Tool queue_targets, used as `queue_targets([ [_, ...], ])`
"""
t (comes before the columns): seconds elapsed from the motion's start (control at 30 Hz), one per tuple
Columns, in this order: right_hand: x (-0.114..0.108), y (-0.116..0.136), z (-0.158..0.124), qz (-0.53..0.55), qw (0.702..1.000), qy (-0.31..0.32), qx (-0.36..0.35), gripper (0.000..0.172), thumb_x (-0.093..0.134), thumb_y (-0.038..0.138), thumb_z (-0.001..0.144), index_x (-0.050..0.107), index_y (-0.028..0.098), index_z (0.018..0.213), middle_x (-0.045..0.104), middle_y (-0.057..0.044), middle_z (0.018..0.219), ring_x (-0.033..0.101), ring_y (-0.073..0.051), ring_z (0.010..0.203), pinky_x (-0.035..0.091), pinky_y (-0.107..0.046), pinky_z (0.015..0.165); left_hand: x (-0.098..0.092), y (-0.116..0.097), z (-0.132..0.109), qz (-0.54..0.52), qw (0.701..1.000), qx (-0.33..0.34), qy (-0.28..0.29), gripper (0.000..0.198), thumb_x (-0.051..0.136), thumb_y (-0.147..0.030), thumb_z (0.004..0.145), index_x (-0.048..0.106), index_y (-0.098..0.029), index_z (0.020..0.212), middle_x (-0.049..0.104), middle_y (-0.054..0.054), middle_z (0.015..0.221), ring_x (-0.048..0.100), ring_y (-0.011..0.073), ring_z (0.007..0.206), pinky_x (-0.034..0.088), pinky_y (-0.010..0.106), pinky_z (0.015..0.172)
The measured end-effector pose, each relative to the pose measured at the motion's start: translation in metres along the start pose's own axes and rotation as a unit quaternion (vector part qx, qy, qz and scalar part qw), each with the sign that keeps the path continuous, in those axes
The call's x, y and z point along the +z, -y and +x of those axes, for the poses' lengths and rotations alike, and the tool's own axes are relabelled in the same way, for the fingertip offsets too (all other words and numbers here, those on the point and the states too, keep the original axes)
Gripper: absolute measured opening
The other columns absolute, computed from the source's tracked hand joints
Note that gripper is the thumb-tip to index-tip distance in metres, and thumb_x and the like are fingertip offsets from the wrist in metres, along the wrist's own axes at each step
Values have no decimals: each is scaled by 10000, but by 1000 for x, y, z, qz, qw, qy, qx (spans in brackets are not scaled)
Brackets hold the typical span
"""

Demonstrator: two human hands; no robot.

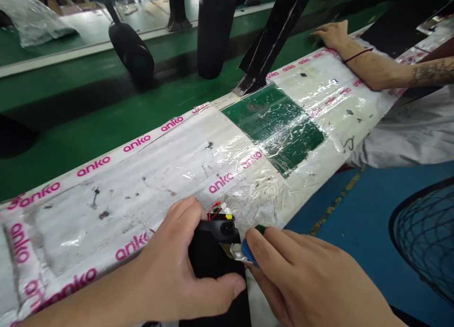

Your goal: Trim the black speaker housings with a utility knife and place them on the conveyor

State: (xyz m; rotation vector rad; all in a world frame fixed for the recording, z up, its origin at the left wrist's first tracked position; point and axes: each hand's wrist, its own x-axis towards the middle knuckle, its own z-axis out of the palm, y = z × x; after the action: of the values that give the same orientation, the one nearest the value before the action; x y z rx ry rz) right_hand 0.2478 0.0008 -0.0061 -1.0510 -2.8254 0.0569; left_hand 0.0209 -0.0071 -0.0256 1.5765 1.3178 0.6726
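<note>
My left hand [184, 265] is wrapped around a black housing [213, 256] that looks like a cylindrical speaker body. Its fingers lie over the far side and the thumb over the near side. At the housing's open top end a dark plastic rim [223, 230] shows, with thin red wires [213, 208] and a yellow piece [229, 216] sticking out. Pinched in my right hand [294, 265] is a small blue and silver piece [248, 252]. Its silver end is against or very near the housing's side below the rim; my fingers cover the rest.
A white bench ledge [124, 213] with pink-lettered tape runs alongside a green conveyor belt [170, 95]. Black cylinders [216, 38] stand on the belt, beside a slanted black bracket [276, 38]. Another person's forearm [376, 69] rests on the ledge. A black mesh [429, 246] is at right.
</note>
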Motion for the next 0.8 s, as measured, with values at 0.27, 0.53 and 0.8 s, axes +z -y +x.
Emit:
queue_targets([
  [0.27, -6, -6, 9, -29, 999, 20, -16, 411, 459, 67, 649, 484, 247, 1018, 584, 25, 677, 576, -195, 470, 339, -360, 469, 4, 3, -2, -15, 1000, -8, -12, 393, 789, -345, 675, 453, -239, 848, 489, 10, 890, 484, 248, 843, 401, 397, 739],
  [0.53, 0, -22, 12, 50, 995, 88, -10, 289, 515, 52, 765, 444, 277, 931, 583, 41, 647, 610, -225, 427, 220, -354, 444, 2, 9, -1, -61, 998, 3, 36, 467, 827, -367, 721, 388, -244, 823, 388, -12, 886, 402, 220, 826, 348, 354, 703],
  [0.8, 10, -34, 16, 114, 983, 141, -26, 118, 515, 167, 979, 503, 251, 896, 634, 23, 662, 634, -210, 470, 199, -350, 440, 5, 5, -1, -36, 998, 0, 45, 427, 788, -303, 738, 372, -244, 813, 374, -24, 880, 396, 203, 815, 329, 330, 677],
])
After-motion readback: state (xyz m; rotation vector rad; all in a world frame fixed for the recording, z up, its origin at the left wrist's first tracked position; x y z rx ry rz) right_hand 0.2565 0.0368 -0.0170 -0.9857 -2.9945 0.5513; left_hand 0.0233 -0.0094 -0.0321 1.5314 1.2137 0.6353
